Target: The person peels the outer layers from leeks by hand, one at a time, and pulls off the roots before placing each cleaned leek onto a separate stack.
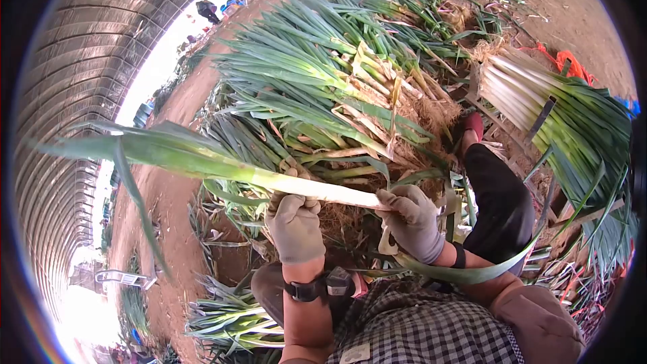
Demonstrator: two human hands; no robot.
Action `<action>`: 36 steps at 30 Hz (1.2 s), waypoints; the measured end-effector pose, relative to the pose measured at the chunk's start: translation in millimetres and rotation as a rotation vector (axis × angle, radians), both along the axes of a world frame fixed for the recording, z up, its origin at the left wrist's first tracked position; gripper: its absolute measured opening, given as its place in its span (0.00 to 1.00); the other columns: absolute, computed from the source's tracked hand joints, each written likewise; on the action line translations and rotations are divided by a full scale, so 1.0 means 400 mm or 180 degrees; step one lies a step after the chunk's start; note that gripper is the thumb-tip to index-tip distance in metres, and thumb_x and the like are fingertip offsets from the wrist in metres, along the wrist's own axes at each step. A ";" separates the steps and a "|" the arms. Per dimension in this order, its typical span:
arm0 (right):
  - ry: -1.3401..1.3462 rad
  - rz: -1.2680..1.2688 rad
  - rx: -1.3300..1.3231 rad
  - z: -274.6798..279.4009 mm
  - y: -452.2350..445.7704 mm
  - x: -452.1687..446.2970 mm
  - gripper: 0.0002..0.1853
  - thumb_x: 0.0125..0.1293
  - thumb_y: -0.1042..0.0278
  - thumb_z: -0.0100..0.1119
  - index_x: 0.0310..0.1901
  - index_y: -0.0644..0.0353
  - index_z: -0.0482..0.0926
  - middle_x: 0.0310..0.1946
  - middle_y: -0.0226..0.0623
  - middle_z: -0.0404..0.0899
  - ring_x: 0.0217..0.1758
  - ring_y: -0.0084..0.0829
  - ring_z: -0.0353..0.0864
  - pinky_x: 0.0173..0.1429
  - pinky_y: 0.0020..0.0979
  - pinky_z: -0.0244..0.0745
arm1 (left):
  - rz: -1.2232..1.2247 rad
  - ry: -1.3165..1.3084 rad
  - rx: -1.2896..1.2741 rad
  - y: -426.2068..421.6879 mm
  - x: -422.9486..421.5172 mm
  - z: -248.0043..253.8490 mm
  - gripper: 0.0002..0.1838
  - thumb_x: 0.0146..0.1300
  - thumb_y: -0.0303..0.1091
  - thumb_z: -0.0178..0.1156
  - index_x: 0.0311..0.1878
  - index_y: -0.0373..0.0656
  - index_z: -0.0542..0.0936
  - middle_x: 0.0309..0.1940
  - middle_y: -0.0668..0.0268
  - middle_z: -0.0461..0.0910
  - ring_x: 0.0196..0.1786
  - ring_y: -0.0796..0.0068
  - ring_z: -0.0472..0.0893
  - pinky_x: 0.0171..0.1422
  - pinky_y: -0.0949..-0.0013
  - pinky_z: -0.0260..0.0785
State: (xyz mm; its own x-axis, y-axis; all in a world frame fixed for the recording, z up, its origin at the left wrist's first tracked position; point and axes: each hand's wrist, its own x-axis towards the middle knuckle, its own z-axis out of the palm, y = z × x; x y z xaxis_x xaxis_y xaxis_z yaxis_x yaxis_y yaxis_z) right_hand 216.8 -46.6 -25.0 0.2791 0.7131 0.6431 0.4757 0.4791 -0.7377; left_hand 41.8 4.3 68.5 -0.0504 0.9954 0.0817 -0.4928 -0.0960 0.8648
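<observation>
Head view, the only one. The left hand (296, 226), in a dirty pale glove, is closing its fingers around a long leek (330, 192) with a smooth white shaft and broad green leaves. The right hand (412, 222), gloved alike, is pinching the root end between thumb and fingers. The leek is hanging between them above the brown dirt floor (176, 202), its green top reaching out past the left hand and tilting up, one leaf drooping toward the floor's left edge. A loose green ribbon-like leaf strip (465, 274) is looping from beneath the right hand across the right forearm; can't tell whether the right fingers are also holding it.

Handling, my judgement: the left hand is serving best as anchor, holding firmly without crushing the white part, while the right is working at the root end with a light pinch. Pulling along the shaft is probably safer than pulling sideways, since bending is risking a snap. The long top is likely weighing leftward, so gripping near the green is helping. The strip is possibly snagging on the black wristband (459, 256); worth clearing.

A big heap of untrimmed green leeks (303, 74) is lying on the floor beyond the hands. A bundle of white-shafted leeks (515, 87) is resting on a low, dark-barred frame (541, 119), roots pointing toward its far-left corner, tops spilling over its right edge.
</observation>
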 end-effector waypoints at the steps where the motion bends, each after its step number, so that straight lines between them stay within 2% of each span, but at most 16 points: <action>1: -0.0050 -0.0018 0.0016 0.001 0.001 0.003 0.19 0.50 0.74 0.72 0.46 0.51 0.83 0.33 0.34 0.78 0.33 0.37 0.80 0.33 0.34 0.74 | 0.0081 0.0079 -0.0042 -0.009 0.005 0.005 0.15 0.65 0.28 0.53 0.54 0.34 0.75 0.35 0.66 0.78 0.35 0.77 0.74 0.37 0.70 0.68; 6: -0.0098 -0.0100 0.0156 0.012 -0.003 0.013 0.18 0.51 0.73 0.72 0.46 0.51 0.84 0.33 0.34 0.78 0.33 0.37 0.79 0.33 0.33 0.74 | 0.0349 -0.0105 0.0049 -0.035 0.033 0.007 0.09 0.67 0.31 0.56 0.46 0.37 0.78 0.33 0.67 0.78 0.33 0.77 0.74 0.35 0.69 0.69; 11: -0.0173 -0.0050 0.0125 0.010 -0.012 0.011 0.17 0.51 0.74 0.72 0.45 0.53 0.83 0.34 0.35 0.78 0.34 0.37 0.80 0.35 0.33 0.75 | 0.0409 0.0840 -0.0473 -0.035 0.004 -0.001 0.03 0.63 0.26 0.61 0.38 0.38 0.79 0.27 0.67 0.77 0.27 0.78 0.74 0.31 0.73 0.69; 14: 0.0603 0.0360 -0.0253 0.014 -0.008 0.014 0.18 0.52 0.77 0.70 0.47 0.57 0.83 0.35 0.38 0.78 0.35 0.36 0.80 0.38 0.32 0.75 | -0.0591 0.2525 -0.0717 -0.093 0.040 -0.022 0.06 0.61 0.24 0.59 0.40 0.32 0.79 0.25 0.64 0.79 0.22 0.79 0.76 0.26 0.75 0.67; 15: 0.0645 0.0530 -0.0359 0.027 -0.008 0.021 0.19 0.52 0.79 0.68 0.48 0.59 0.83 0.35 0.39 0.78 0.36 0.36 0.81 0.39 0.31 0.75 | -0.1339 0.2797 -0.0734 -0.110 0.035 -0.072 0.07 0.61 0.24 0.59 0.41 0.31 0.80 0.24 0.64 0.80 0.20 0.80 0.75 0.24 0.76 0.66; 16: 0.0685 0.0701 -0.0476 0.032 -0.010 0.029 0.19 0.53 0.81 0.66 0.49 0.60 0.82 0.36 0.40 0.78 0.36 0.36 0.81 0.40 0.31 0.75 | -0.1765 0.2441 -0.1128 -0.132 0.029 -0.130 0.06 0.60 0.24 0.60 0.40 0.32 0.82 0.23 0.65 0.80 0.17 0.80 0.75 0.23 0.76 0.66; 18: 0.0686 0.0877 -0.0423 0.021 0.007 0.045 0.20 0.54 0.83 0.64 0.51 0.63 0.82 0.35 0.40 0.78 0.37 0.34 0.81 0.42 0.28 0.74 | -0.1069 0.2853 -0.0557 -0.120 0.001 -0.123 0.08 0.62 0.22 0.59 0.43 0.33 0.81 0.20 0.68 0.77 0.19 0.82 0.73 0.24 0.77 0.66; 20: 0.1202 0.1350 -0.0935 0.011 0.007 0.043 0.21 0.54 0.83 0.63 0.52 0.64 0.81 0.33 0.39 0.77 0.36 0.31 0.80 0.43 0.27 0.73 | -0.0489 0.2164 -0.0794 -0.057 -0.057 -0.038 0.10 0.66 0.26 0.56 0.49 0.34 0.79 0.26 0.67 0.79 0.23 0.84 0.71 0.27 0.78 0.66; 22: 0.1363 0.1577 -0.1083 -0.008 0.007 0.032 0.17 0.58 0.82 0.62 0.51 0.66 0.81 0.35 0.35 0.79 0.39 0.25 0.79 0.46 0.25 0.73 | 0.0126 0.2632 0.0148 0.036 -0.148 -0.045 0.20 0.72 0.46 0.51 0.56 0.41 0.78 0.33 0.62 0.83 0.25 0.84 0.71 0.29 0.79 0.63; 24: 0.2010 0.2374 -0.1693 0.001 0.006 0.024 0.13 0.63 0.79 0.61 0.51 0.67 0.81 0.41 0.32 0.81 0.42 0.20 0.77 0.49 0.23 0.72 | 0.0243 0.0234 0.0106 0.070 -0.127 0.028 0.23 0.72 0.50 0.53 0.58 0.42 0.76 0.45 0.60 0.82 0.31 0.83 0.72 0.32 0.80 0.63; 25: 0.2240 0.2584 -0.1892 0.002 -0.001 0.021 0.12 0.67 0.77 0.59 0.51 0.68 0.80 0.45 0.30 0.82 0.45 0.18 0.77 0.52 0.24 0.73 | 0.0602 0.0164 -0.0129 0.073 -0.127 0.028 0.25 0.70 0.51 0.56 0.60 0.41 0.75 0.53 0.61 0.78 0.36 0.83 0.71 0.34 0.79 0.63; 28: 0.2125 0.2398 -0.1630 -0.028 -0.002 -0.002 0.13 0.65 0.80 0.59 0.51 0.67 0.80 0.44 0.29 0.81 0.44 0.18 0.78 0.50 0.25 0.75 | 0.0103 0.0232 0.0102 0.099 -0.169 0.001 0.25 0.68 0.48 0.59 0.60 0.40 0.74 0.53 0.62 0.79 0.35 0.81 0.72 0.35 0.77 0.64; 29: 0.2136 0.2392 -0.1617 -0.037 -0.004 -0.014 0.13 0.65 0.80 0.59 0.51 0.67 0.80 0.44 0.29 0.81 0.44 0.18 0.78 0.50 0.25 0.75 | 0.0292 0.0000 0.0081 0.108 -0.158 -0.008 0.23 0.67 0.44 0.61 0.58 0.39 0.76 0.47 0.63 0.81 0.32 0.80 0.71 0.34 0.76 0.64; 32: 0.2406 0.2009 -0.1183 -0.042 -0.015 -0.043 0.13 0.62 0.81 0.62 0.50 0.67 0.81 0.40 0.31 0.81 0.41 0.20 0.79 0.46 0.26 0.76 | 0.0360 -0.0096 -0.0014 0.100 -0.115 0.009 0.21 0.69 0.45 0.58 0.53 0.37 0.76 0.42 0.61 0.80 0.28 0.82 0.68 0.33 0.78 0.62; 34: 0.1012 0.0861 -0.0617 -0.038 -0.018 -0.046 0.15 0.58 0.81 0.65 0.49 0.66 0.82 0.36 0.36 0.81 0.38 0.27 0.81 0.43 0.28 0.77 | 0.0604 -0.0217 0.0003 0.121 -0.097 -0.007 0.20 0.69 0.45 0.58 0.51 0.37 0.77 0.39 0.64 0.79 0.28 0.82 0.68 0.33 0.78 0.62; 36: 0.0881 0.0671 -0.0472 -0.043 -0.018 -0.046 0.16 0.56 0.81 0.66 0.48 0.65 0.82 0.36 0.39 0.80 0.37 0.30 0.81 0.42 0.29 0.77 | 0.0864 -0.0066 -0.0218 0.125 -0.079 -0.008 0.18 0.68 0.45 0.59 0.48 0.39 0.78 0.34 0.69 0.78 0.27 0.82 0.68 0.32 0.77 0.63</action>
State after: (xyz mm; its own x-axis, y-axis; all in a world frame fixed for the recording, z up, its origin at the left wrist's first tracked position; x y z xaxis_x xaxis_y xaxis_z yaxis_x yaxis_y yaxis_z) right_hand 198.6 -54.0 -42.3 0.2649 0.8532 0.4492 0.1508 0.4235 -0.8933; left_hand 10.2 54.3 65.5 -0.3170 0.9484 0.0110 -0.4746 -0.1686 0.8639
